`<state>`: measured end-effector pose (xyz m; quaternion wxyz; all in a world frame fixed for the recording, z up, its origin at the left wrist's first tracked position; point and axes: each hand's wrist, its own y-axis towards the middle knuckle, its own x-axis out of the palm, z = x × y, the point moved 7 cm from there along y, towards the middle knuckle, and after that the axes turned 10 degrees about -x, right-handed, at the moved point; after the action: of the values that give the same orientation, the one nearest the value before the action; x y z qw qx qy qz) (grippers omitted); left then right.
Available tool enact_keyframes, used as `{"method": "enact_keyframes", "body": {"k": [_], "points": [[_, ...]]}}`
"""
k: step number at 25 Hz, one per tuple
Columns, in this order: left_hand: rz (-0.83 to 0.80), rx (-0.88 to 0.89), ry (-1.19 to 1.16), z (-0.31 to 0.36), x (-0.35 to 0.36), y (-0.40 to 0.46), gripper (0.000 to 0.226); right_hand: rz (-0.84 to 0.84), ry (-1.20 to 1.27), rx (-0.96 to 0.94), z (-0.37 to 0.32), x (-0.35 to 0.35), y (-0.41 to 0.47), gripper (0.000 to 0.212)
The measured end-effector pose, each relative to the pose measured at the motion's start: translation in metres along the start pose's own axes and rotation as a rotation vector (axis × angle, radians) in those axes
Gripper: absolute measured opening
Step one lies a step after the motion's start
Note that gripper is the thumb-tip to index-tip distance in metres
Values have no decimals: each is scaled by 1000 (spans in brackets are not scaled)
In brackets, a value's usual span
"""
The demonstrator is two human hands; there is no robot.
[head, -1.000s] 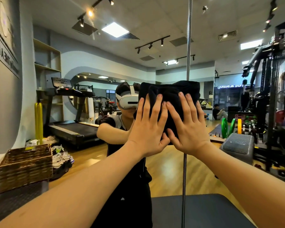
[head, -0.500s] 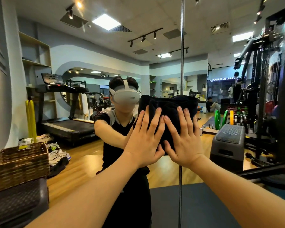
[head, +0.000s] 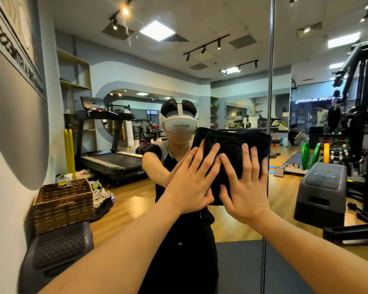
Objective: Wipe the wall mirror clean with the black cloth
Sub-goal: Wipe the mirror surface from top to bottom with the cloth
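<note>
A folded black cloth [head: 232, 149] is pressed flat against the wall mirror [head: 221, 92], just left of the vertical seam between two mirror panels [head: 270, 81]. My left hand [head: 191, 183] lies on the cloth's lower left part, fingers spread. My right hand [head: 245, 185] lies beside it on the lower right part, fingers spread too. Both palms push the cloth onto the glass. The mirror reflects a person in a headset and a gym room behind.
A wicker basket [head: 62, 204] stands on a dark padded stool [head: 57, 247] at the left, against the white wall. In the reflection I see a treadmill [head: 106, 153], a grey step box [head: 321, 192] and a weight rack [head: 361, 124].
Both hands and the cloth have slid down the mirror, from about head height of the reflection to chest height. The view has also shifted slightly.
</note>
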<state>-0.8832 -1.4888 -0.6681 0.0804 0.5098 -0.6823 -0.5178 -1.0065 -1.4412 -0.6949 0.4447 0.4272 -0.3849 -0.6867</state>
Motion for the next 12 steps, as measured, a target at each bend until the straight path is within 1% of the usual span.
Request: {"method": "enact_keyframes", "body": {"k": [8, 12], "points": [[-17, 20, 21, -56, -9, -36, 85, 31, 46, 17, -62, 13, 23, 77], [-7, 11, 70, -88, -14, -58, 86, 34, 53, 5, -96, 20, 37, 77]]}}
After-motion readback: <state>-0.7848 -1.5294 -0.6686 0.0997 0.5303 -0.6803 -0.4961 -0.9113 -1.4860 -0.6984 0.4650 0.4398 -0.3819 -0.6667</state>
